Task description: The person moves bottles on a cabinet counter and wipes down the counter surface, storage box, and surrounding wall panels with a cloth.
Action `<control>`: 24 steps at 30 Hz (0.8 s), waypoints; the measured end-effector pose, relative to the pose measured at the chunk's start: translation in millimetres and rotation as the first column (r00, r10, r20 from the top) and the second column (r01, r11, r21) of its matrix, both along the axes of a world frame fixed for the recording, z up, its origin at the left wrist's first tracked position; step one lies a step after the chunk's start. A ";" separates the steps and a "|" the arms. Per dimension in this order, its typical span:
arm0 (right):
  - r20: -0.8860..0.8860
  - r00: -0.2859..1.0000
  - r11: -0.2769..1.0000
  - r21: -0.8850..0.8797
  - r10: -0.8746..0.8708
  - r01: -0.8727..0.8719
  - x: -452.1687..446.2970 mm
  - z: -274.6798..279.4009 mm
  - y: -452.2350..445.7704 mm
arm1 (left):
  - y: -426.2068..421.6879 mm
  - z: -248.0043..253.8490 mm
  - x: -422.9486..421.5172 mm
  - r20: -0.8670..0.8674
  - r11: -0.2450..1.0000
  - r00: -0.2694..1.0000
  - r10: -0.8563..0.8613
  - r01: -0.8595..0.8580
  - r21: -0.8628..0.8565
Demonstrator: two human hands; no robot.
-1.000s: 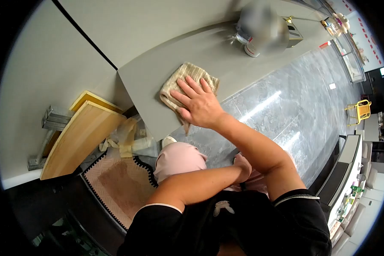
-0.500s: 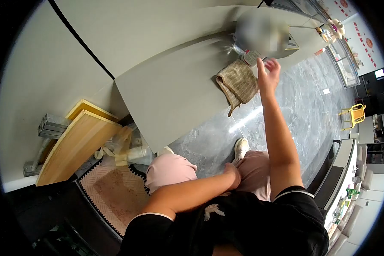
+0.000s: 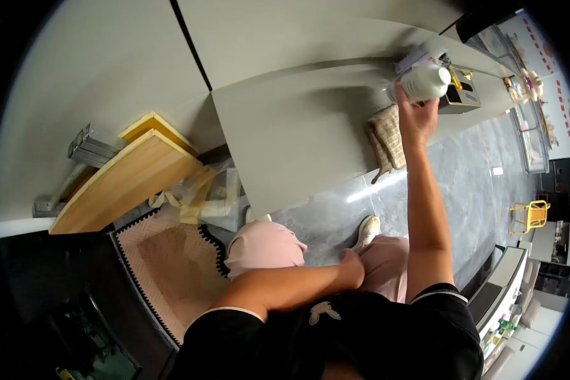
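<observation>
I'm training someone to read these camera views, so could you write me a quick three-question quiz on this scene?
1. What does the right hand hold?
A) a yellow sponge
B) a white cylindrical bottle with a white cap
C) a metal spoon

2. True or false: part of the brown checked cloth hangs past the edge of the smooth grey tabletop.

3. Fill in the colour: the left hand is down at the lap, by plain fabric trousers coloured ____.

Key: 1 B; 2 true; 3 pink
</observation>
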State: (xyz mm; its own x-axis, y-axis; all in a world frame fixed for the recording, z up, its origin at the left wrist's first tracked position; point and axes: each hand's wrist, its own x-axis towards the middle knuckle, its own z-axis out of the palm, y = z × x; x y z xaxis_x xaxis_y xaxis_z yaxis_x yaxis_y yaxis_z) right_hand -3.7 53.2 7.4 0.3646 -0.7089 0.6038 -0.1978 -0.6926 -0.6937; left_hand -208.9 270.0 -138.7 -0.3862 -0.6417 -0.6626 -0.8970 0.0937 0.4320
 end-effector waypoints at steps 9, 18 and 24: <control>-0.030 0.821 0.813 0.156 0.571 -0.560 124.4 -14.1 136.5 | 5.4 34.0 16.5 -0.017 0.992 0.999 0.044 -0.046 -0.120; -0.184 0.814 0.834 0.078 0.551 -0.546 145.1 -19.6 199.1 | 10.0 -57.9 -44.6 -0.494 0.784 0.754 0.432 -0.585 -0.208; -0.008 0.743 0.742 0.076 0.669 -0.666 116.7 -40.1 147.4 | 2.4 -7.4 -14.7 0.092 0.992 0.993 0.074 -0.064 -0.113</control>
